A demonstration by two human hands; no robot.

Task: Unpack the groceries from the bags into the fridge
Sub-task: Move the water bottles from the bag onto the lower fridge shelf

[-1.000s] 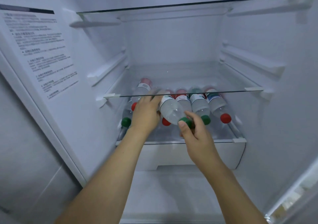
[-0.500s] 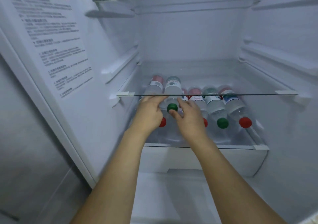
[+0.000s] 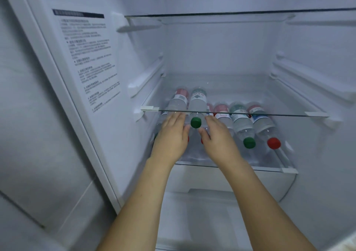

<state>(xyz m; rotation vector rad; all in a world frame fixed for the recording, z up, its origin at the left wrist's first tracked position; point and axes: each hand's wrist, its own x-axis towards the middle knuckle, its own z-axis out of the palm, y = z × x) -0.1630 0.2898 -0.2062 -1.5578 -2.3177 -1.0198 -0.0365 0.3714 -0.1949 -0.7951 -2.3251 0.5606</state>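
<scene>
**A:** How many bottles do you count in the fridge [image 3: 221, 44]?

**B:** On my feed, two lie on top of the row: a green-capped bottle [image 3: 196, 108] and, just beside it on the left, one with a red label [image 3: 178, 101]. Clear of the hands to the right there are three more on the lower glass shelf [image 3: 269, 166]: a red-labelled one, the next with a green cap [image 3: 249, 142], and the last with a red cap [image 3: 273, 143]. More sit behind the hands, partly hidden, so I can't give a full count.

**A:** And the hands?

**B:** Both reach in under the middle glass shelf [image 3: 289, 115]. My left hand [image 3: 171, 137] and right hand [image 3: 217, 135] flank the top green-capped bottle, fingers straight and relaxed, gripping nothing I can see. Whether they touch it, I cannot tell.

**A:** Shelves?

**B:** Three glass ones in view.
</scene>
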